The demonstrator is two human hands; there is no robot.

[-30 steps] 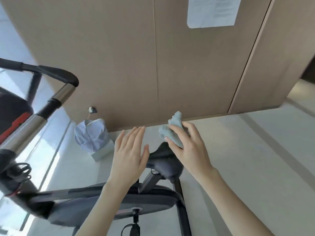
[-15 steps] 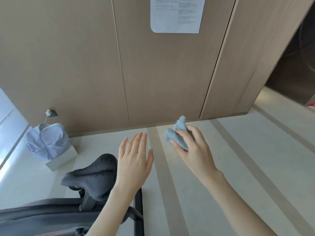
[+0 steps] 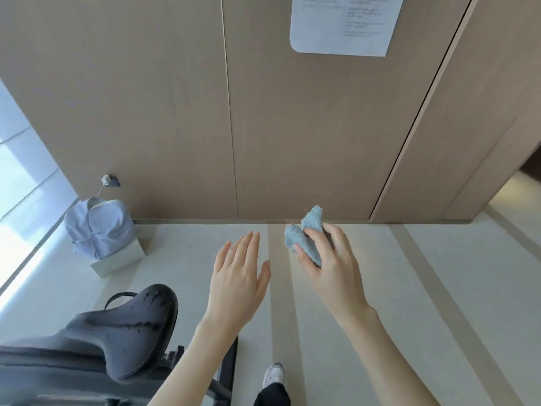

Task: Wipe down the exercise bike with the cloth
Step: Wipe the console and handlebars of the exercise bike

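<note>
The exercise bike's black saddle (image 3: 128, 326) fills the lower left, with part of the dark frame (image 3: 44, 376) below it. My right hand (image 3: 330, 265) grips a bunched light blue cloth (image 3: 307, 235) in the air, right of and beyond the saddle. My left hand (image 3: 237, 276) hovers flat with straight fingers just right of the saddle, holding nothing. Neither hand touches the bike. The handlebars are out of view.
A pale blue bag (image 3: 99, 227) sits on a white box (image 3: 117, 262) by the wood-panelled wall (image 3: 175, 112). A paper sheet (image 3: 342, 24) hangs on the wall. My white shoe (image 3: 273, 376) stands on the light floor near the bike's base.
The view has swung right off the handlebars, then nearer the saddle, which now lies at lower left. My right hand with the cloth no longer hovers over the saddle. Both hands keep their poses.
</note>
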